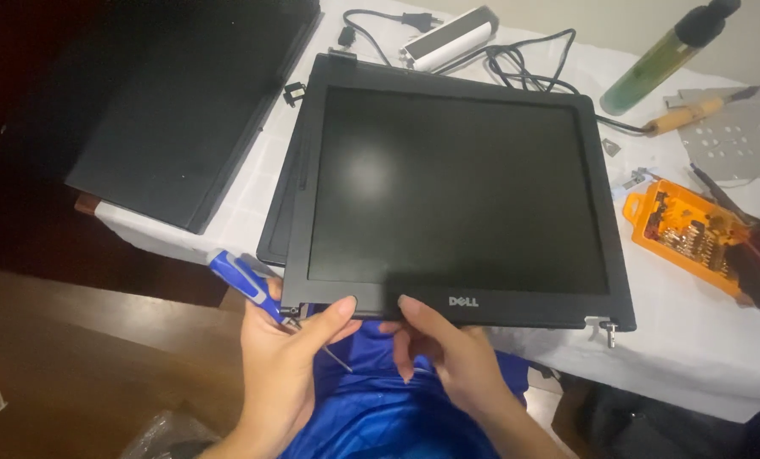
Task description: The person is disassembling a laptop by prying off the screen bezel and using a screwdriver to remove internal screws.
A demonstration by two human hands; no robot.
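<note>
The screen panel (456,191) lies on the bench (694,340), near edge overhanging. Both hands, left (282,374) with screwdriver (248,285) and right (448,353), pinch its lower frame; pry gently and evenly.

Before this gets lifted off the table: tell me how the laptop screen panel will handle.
The laptop screen panel looks thin and flat, so it probably flexes. Its glossy face is likely fragile. It overhangs the table edge, held only by the left hand and right hand, so it may tip.
</note>
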